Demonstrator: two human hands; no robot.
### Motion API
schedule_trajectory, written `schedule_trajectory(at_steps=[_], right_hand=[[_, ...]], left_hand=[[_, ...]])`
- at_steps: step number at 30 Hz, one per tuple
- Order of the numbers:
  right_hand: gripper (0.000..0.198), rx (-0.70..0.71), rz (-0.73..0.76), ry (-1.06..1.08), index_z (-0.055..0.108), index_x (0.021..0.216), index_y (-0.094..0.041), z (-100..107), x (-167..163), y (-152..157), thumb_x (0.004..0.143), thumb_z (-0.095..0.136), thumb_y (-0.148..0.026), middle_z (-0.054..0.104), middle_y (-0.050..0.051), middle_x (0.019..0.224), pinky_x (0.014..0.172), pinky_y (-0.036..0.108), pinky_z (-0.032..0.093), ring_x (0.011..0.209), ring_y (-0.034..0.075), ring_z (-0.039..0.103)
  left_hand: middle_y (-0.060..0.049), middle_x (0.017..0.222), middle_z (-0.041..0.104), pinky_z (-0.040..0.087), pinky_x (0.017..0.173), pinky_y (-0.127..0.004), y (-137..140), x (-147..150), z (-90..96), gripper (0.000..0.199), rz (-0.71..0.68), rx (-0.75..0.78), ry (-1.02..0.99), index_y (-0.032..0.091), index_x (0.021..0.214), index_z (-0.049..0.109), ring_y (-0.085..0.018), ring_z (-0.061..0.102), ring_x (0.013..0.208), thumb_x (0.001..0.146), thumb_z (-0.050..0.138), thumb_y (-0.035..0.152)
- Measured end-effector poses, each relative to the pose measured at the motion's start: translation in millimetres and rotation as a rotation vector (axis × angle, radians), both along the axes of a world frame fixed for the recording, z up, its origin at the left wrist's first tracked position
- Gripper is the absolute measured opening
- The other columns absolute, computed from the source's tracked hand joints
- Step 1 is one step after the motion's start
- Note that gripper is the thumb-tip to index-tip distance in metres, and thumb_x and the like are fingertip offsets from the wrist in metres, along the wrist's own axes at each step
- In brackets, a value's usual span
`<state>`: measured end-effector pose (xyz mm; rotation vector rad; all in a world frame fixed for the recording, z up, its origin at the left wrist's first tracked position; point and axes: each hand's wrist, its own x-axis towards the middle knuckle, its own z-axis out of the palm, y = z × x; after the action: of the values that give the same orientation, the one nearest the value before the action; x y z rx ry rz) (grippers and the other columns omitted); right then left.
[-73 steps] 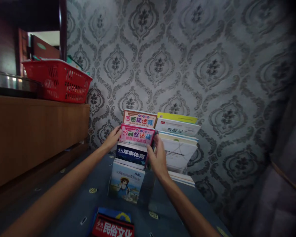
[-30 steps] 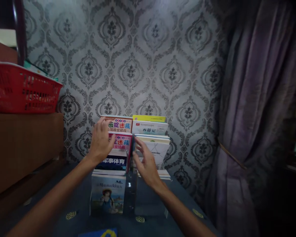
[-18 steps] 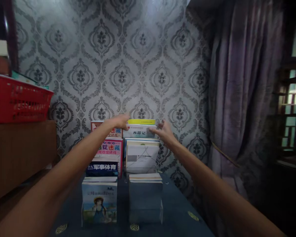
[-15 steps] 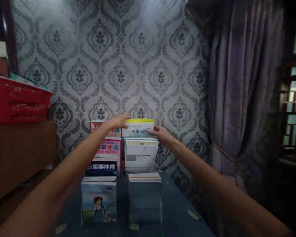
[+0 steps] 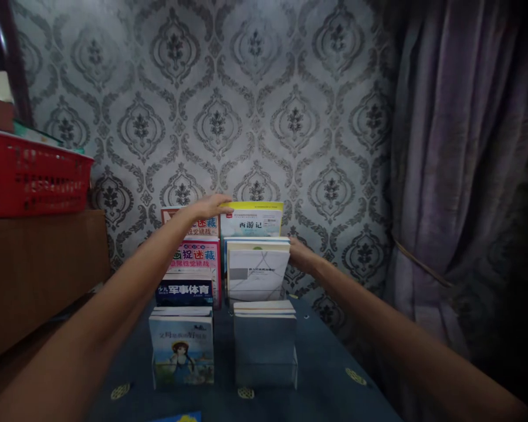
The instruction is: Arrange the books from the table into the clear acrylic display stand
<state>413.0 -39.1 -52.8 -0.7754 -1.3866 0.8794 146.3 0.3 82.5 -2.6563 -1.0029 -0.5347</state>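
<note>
The left hand (image 5: 212, 206) lies curled over the top left corner of the yellow-topped book (image 5: 254, 219), a glossy flat paperback standing at the back of the stepped clear rack (image 5: 266, 366). The right hand (image 5: 300, 256) has dropped from that book's right edge to the white book (image 5: 257, 271) just below; its grip is hidden. Patterned grey wallpaper (image 5: 290, 117) rises behind the rack.

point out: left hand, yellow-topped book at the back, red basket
left hand (image 5: 211, 206), head view, back of the hand at the book's top edge.
yellow-topped book (image 5: 255, 221), head view, middle of its visible cover.
red basket (image 5: 35, 176), head view, front wall.
</note>
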Motion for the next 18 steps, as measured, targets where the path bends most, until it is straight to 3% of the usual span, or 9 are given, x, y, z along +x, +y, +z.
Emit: schedule_trajectory(at_steps=[4,11,18], right_hand=[[0.03,0.003,0.016,-0.029,0.072,0.072,-0.019,-9,-4,-5,0.05,0.085,-0.035,0.077,0.004,0.073,0.079,0.039,0.057,0.083,0.027,0.072],[0.029,0.076,-0.035,-0.011,0.072,0.071,-0.018,-13,-8,1,0.051,0.082,-0.037,0.077,0.005,0.074,0.087,0.043,0.055,0.09,0.03,0.071],[0.029,0.039,-0.066,-0.001,0.072,0.075,-0.019,-21,-3,15,0.051,0.081,-0.032,0.078,0.005,0.079,0.094,0.045,0.052,0.097,0.03,0.07]], left_hand=[[-0.009,0.105,0.069,0.043,0.077,-0.031,-8,2,-8.1,0.043,0.129,0.16,0.007,0.021,0.113,0.058,-0.026,0.063,0.097,0.097,0.034,0.052],[-0.009,0.105,0.071,0.045,0.077,-0.033,-17,14,-19.5,0.047,0.293,0.276,-0.054,0.024,0.114,0.061,-0.027,0.066,0.097,0.101,0.024,0.049],[-0.01,0.107,0.071,0.046,0.081,-0.034,-19,14,-21.3,0.052,0.286,0.272,-0.056,0.022,0.114,0.062,-0.027,0.065,0.1,0.101,0.022,0.052]])
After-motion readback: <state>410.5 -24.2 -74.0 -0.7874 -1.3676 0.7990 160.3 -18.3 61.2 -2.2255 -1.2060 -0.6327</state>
